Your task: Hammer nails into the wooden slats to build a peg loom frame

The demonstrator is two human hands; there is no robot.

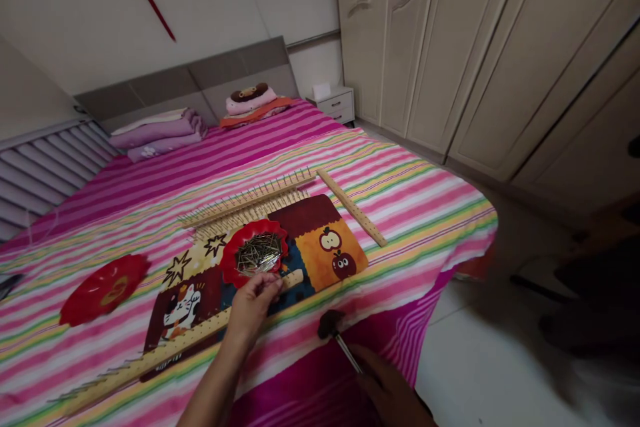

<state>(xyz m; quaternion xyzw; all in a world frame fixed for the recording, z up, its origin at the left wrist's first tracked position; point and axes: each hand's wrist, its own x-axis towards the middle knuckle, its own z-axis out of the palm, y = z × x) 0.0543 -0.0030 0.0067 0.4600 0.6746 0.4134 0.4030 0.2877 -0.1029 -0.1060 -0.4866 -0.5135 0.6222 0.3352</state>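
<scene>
At the lower centre of the frame, the person's left hand (254, 301) is over a perforated wooden strip (200, 329), thumb and fingertips drawn together; whatever is between them is too small to tell. The strip runs to the lower left, where nails (103, 379) stick out of it. At the lower right, the right hand (387, 390) has its fingers wrapped around the handle of a hammer (345, 349), its dark head near the strip's right end. A red bowl (229, 263) of nails sits mid-frame on a patterned mat (313, 257)
</scene>
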